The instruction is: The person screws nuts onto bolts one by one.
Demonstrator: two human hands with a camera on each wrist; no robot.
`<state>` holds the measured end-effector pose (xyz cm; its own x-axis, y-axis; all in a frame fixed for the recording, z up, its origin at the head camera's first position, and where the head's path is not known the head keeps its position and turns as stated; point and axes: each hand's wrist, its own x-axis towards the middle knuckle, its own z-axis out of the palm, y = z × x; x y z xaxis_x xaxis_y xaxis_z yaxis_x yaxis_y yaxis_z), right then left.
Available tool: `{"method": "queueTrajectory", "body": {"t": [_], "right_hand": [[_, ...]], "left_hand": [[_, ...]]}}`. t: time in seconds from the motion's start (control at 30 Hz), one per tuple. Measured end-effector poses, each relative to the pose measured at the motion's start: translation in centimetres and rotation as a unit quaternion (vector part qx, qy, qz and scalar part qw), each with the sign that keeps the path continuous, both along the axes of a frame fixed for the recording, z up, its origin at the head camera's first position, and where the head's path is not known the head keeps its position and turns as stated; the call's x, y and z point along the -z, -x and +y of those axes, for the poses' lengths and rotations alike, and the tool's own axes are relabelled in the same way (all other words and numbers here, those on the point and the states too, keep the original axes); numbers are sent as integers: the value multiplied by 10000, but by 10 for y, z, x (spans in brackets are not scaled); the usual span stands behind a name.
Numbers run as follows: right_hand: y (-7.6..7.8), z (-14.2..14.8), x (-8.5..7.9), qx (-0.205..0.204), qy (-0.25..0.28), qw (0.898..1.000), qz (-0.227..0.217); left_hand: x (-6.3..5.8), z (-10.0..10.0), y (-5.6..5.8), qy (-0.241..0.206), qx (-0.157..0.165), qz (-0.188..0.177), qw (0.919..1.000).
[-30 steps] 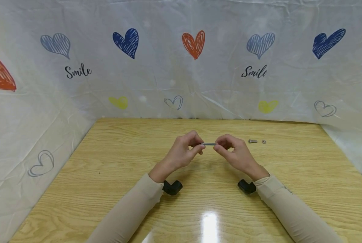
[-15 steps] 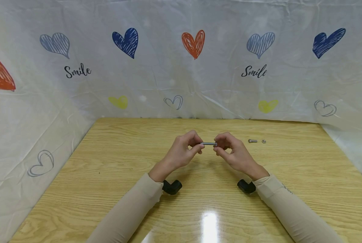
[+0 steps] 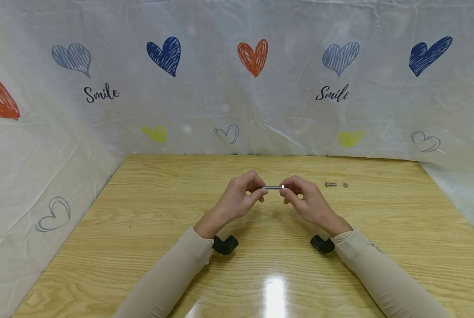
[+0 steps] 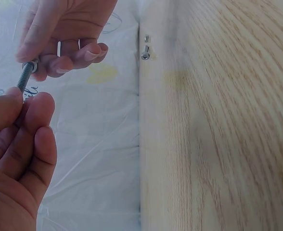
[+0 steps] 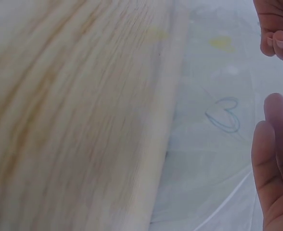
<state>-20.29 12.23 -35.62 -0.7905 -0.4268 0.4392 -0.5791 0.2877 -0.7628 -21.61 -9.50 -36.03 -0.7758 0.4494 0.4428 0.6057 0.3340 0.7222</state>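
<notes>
In the head view my left hand (image 3: 238, 198) pinches the left end of a silvery threaded bolt (image 3: 273, 187) between thumb and index finger, hiding that end. The bolt lies level above the table, pointing right. A small hex nut (image 4: 33, 65) sits at its far end in the left wrist view. Thumb and forefinger of my right hand (image 3: 310, 201) pinch the nut, while that hand's other fingers (image 4: 74, 55) curl loosely. The right wrist view catches only part of both hands, at its right edge.
A shorter socket-head screw (image 3: 330, 184) and a loose nut (image 3: 345, 185) lie on the wooden table (image 3: 161, 203), right of my right hand. A white sheet (image 3: 205, 101) printed with hearts hangs behind the table. Black wrist mounts (image 3: 225, 245) jut out beneath both wrists.
Fingers of the right hand have shifted around the nut, which showed a darker side half a second ago and now catches bright light. The left hand and bolt stay nearly still.
</notes>
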Motion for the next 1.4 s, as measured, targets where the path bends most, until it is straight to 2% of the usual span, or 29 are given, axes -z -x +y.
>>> {"method": "queueTrajectory", "body": {"t": [0.3,0.43,0.77,0.87,1.13,1.4], "right_hand": [[-2,3,-6,75,-132,9999,-3],[-2,5,-7,13,-134,9999,-58],[3,3,-1,-529,234,9983,104],[3,2,0,-477,269,9984,108],[3,4,2,-392,261,9987,-177],[1,3,1,-332,239,9990,-165]], "left_hand": [[0,1,2,93,259,135,9995],[-2,1,2,125,275,175,9994],[0,-1,2,181,201,183,9995],[0,-1,2,210,206,167,9994],[0,-1,1,94,144,-228,9996],[0,-2,0,144,122,-196,9996]]}}
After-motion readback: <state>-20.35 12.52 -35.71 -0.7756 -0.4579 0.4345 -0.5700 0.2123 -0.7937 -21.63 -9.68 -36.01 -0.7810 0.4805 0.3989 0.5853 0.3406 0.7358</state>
